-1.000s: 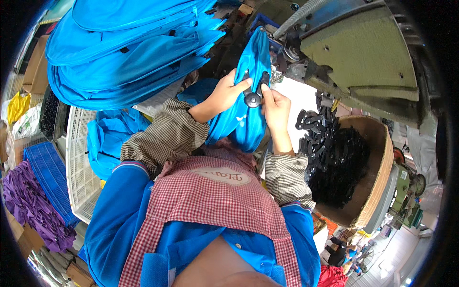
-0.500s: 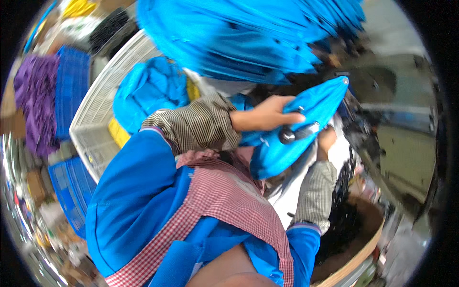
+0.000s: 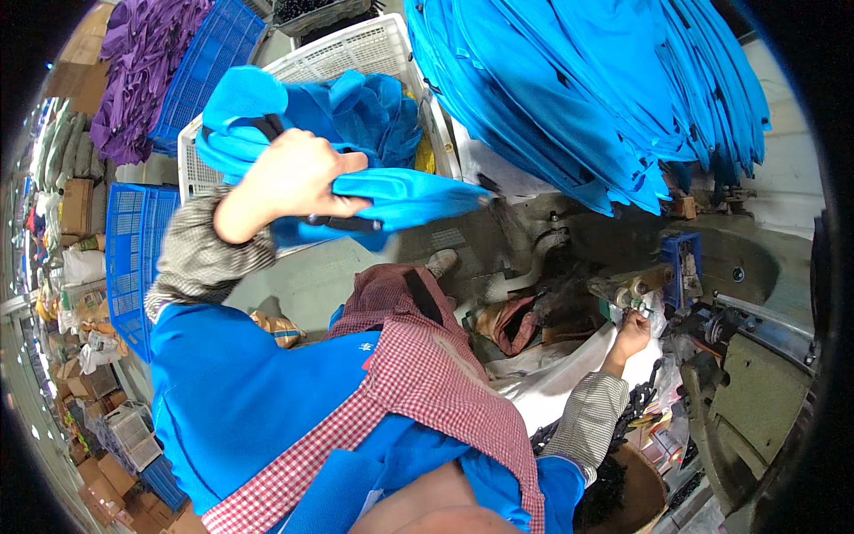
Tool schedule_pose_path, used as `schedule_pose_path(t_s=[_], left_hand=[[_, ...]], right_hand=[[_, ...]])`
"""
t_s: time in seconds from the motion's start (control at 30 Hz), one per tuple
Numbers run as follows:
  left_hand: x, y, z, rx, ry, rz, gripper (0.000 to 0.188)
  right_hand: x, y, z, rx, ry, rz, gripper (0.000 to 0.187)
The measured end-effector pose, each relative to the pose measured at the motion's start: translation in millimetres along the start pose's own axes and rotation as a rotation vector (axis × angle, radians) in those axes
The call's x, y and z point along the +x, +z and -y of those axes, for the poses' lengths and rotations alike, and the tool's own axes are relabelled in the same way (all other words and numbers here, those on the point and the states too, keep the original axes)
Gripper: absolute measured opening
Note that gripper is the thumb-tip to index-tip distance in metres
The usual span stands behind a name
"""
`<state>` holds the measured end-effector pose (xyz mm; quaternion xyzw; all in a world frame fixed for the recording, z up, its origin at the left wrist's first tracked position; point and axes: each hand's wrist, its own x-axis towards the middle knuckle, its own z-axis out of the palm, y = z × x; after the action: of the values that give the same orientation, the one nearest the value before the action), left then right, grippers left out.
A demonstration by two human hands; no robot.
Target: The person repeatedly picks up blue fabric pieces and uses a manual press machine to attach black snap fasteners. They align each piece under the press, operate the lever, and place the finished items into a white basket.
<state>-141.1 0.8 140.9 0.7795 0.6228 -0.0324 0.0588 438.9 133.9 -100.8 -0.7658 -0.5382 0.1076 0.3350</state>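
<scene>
My left hand is raised and closed on a folded blue cloth piece with small black fittings. The cloth's narrow end points right, and its other end hangs below my wrist. Behind the hand, a heap of blue cloth fills a white plastic basket. My right hand is closed, fingertips together, beside the metal working head of a machine; what the fingers pinch, if anything, is too small to make out. White sheeting lies below that hand.
A thick stack of blue cloth pieces hangs at the far side. Blue crates stand left, one beside purple cloth. A round container of small black parts sits near my right forearm, with a greenish machine panel beyond.
My left hand has carried the blue cloth piece left and away from the machine, toward the basket. My right hand has come off the cloth and is at the machine head.
</scene>
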Motion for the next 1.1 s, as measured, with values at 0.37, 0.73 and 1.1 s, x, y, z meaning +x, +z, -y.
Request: schedule_pose_path(t_s=[0.37, 0.73, 1.1], left_hand=[[155, 77, -35, -0.251, 0.326, -0.819, 0.011], [416, 55, -74, 0.308, 0.229, -0.469, 0.01], [177, -153, -18, -0.35, 0.219, -1.488, 0.025]], right_hand=[[10, 11, -31, 0.261, 0.086, 0.099, 0.007], [-14, -10, 9, 0.485, 0.079, 0.004, 0.013], [-42, -61, 158, 1.135, 0.242, 0.315, 0.014]])
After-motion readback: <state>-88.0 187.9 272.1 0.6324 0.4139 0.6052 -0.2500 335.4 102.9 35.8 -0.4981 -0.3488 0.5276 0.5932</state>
